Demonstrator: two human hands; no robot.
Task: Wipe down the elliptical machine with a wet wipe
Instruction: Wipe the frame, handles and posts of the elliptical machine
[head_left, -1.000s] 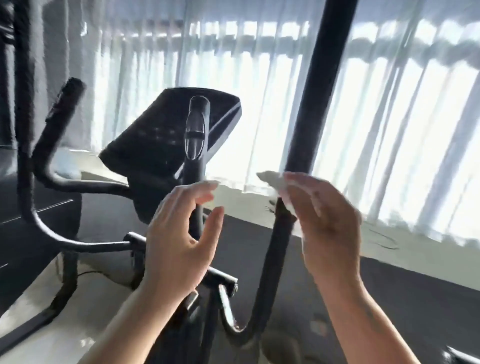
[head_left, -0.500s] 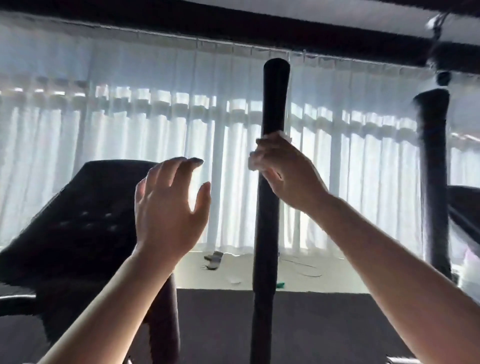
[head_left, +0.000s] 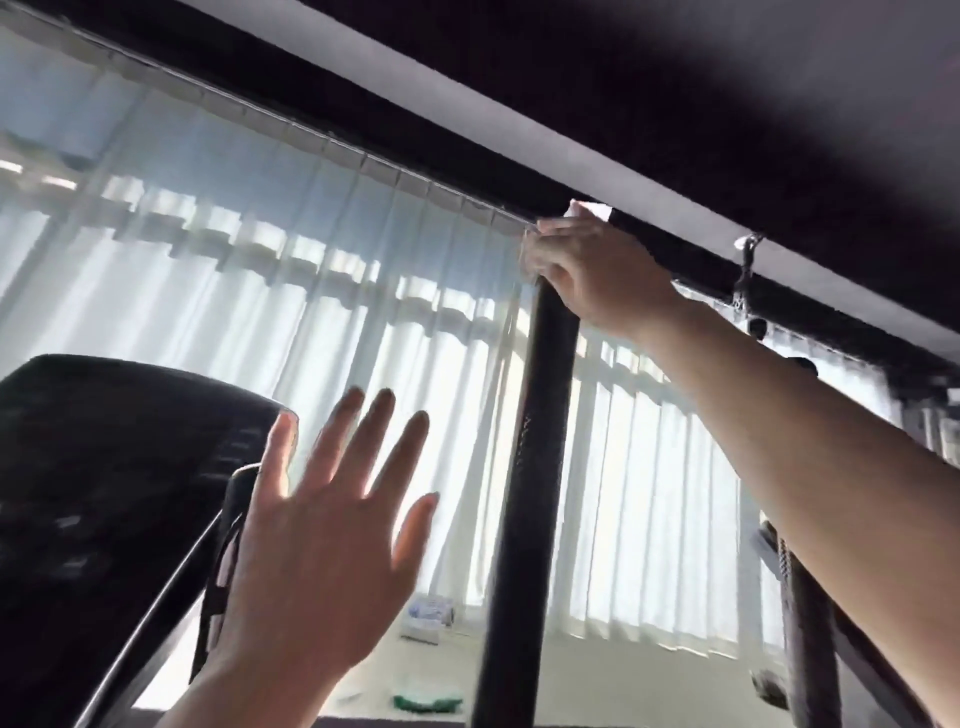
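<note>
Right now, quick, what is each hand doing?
Left hand: open, fingers spread, holding nothing.
Right hand: closed on the wet wipe at the top of the handlebar pole.

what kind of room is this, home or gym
Probably a room at home used for workouts, though I can't be sure: an elliptical console and upright handlebar stand before a wide window hung with sheer curtains.
</note>
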